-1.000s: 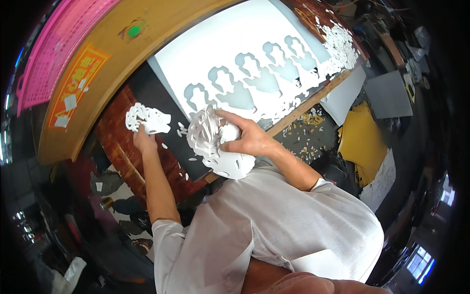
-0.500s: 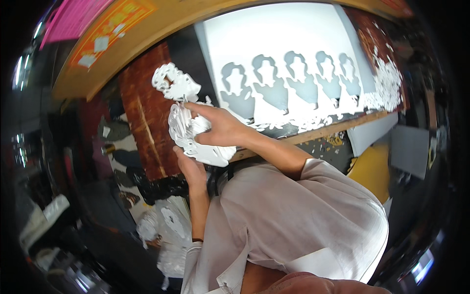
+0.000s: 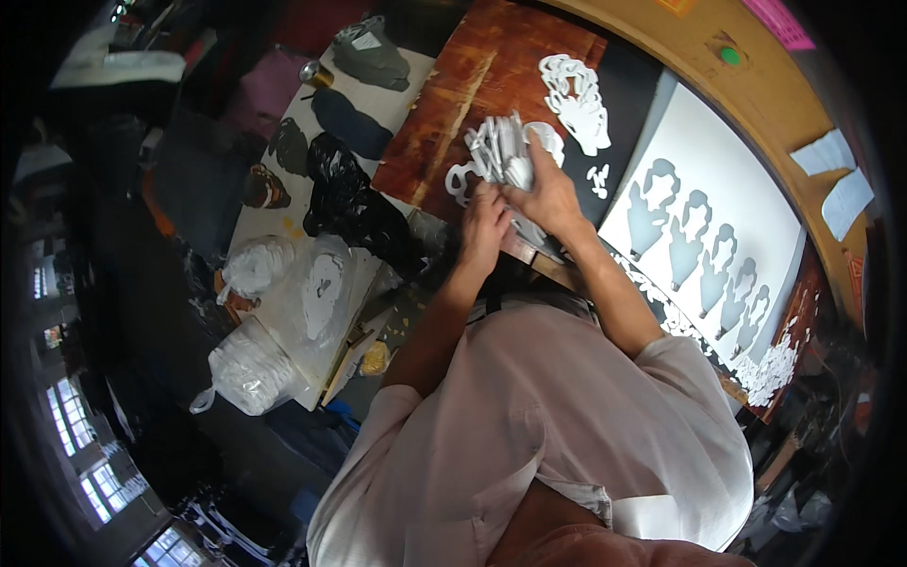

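Over the red-brown board (image 3: 491, 90) both my hands now sit together on the bundle of white paper cutouts (image 3: 501, 151), where half a second back the view was swung the other way and the big white sheet lay straight ahead; it has since slid off to my right. My right hand (image 3: 546, 194) has its fingers curled round the bundle from the near side, clamped on it, and my left hand (image 3: 484, 227) is pressed in just beside it with fingers bent against the lower edge of the same bundle (earlier the left one held a separate loose cutout out to the side, apart from the right). Whether the left thumb actually pinches a sheet I cannot tell, the knuckles cover it, and how many layers the bundle has is too crumpled to count. One loose white cutout (image 3: 576, 99) lies flat just beyond the bundle, half on the board, half on a dark mat (image 3: 628, 90). Right of that, the white sheet with a row of figure-shaped holes (image 3: 746, 203) runs to the rim, its far end bent by the lens. Left side: black plastic bag (image 3: 354, 203), clear bags of white stuff (image 3: 250, 364), pale worktable (image 3: 274, 203) with dark grey cut shapes (image 3: 350, 123). My pale shirt (image 3: 539, 425) blocks the near table edge.
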`<state>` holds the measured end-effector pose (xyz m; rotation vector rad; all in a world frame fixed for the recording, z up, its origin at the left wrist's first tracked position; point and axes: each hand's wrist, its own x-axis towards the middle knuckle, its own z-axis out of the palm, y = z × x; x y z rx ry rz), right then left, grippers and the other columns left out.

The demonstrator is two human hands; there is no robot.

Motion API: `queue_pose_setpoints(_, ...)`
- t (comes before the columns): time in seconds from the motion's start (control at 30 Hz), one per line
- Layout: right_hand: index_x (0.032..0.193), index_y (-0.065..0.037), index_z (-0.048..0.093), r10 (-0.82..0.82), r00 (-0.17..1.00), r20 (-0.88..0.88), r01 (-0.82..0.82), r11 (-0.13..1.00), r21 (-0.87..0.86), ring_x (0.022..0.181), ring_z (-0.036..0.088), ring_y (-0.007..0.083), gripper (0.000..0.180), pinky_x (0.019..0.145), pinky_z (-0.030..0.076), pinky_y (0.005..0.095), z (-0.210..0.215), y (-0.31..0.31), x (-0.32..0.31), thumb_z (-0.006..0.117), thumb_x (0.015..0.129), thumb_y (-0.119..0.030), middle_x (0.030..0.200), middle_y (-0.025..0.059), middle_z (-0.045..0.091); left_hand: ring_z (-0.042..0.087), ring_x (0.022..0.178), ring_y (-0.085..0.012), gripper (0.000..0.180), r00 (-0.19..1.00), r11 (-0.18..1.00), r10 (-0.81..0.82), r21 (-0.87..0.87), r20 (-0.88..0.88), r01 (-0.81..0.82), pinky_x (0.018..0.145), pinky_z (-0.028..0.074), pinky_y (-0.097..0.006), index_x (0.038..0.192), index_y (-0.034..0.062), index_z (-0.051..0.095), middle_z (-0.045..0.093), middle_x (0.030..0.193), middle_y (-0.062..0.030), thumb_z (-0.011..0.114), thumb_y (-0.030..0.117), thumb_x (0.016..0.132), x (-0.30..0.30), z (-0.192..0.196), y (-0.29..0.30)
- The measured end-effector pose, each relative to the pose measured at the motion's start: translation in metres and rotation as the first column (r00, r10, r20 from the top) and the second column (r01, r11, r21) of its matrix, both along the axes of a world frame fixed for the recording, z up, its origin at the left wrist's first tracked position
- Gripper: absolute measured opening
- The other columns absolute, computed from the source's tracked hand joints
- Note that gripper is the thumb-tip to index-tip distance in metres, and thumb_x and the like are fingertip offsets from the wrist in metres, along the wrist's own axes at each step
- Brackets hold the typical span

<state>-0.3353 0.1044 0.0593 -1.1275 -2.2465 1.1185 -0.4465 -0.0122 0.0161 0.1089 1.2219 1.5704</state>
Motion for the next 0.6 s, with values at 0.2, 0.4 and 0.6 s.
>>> queue_pose_setpoints(0.2, 0.164, -0.004, 0.036, 0.011, 0.984, 0.178, -0.024, 0.997, 0.071, 0.135, 0.058, 0.045, 0.09, 0.112, 0.05, 0.0459, 0.023, -0.027, -0.031, 0.076, 0.084, -0.018, 0.151, 0.0288, 0.056, 0.055, 0.134, -0.0218, 0.076, 0.972, 0.942, -0.221, 0.276, 0.077, 0.192, 0.111, 0.049, -0.044, 0.158, 0.0066, 0.041, 0.054, 0.147, -0.0102, 0.056, 0.061, 0.108, -0.03, 0.009, 0.002)
queue_pose_setpoints(0.4, 0.153, 0.001, 0.05, 0.189, 0.982, -0.022, -0.186, 0.977, 0.101, 0.135, 0.057, 0.0472, 0.075, 0.115, 0.049, 0.0496, 0.024, -0.078, -0.051, 0.066, 0.08, -0.005, 0.149, 0.0308, 0.056, 0.056, 0.133, -0.0207, 0.066, 0.947, 0.945, -0.241, 0.274, 0.215, 0.178, 0.111, 0.049, -0.038, 0.15, 0.0062, 0.05, 0.058, 0.142, -0.0074, 0.063, 0.054, 0.107, -0.069, -0.012, -0.025)
queue_pose_setpoints(0.6, 0.127, 0.004, 0.073, -0.305, 0.89, -0.339, 0.144, 0.893, -0.425, 0.097, 0.074, 0.0193, 0.028, 0.087, 0.06, 0.0322, 0.007, -0.079, -0.023, 0.067, 0.103, -0.008, 0.114, 0.0137, 0.077, 0.069, 0.118, -0.0235, 0.052, 0.95, 0.995, -0.094, 0.07, 0.298, 0.077, 0.094, 0.06, -0.047, 0.142, 0.0086, 0.06, 0.069, 0.129, -0.0067, 0.079, 0.028, 0.098, -0.075, -0.033, -0.033)
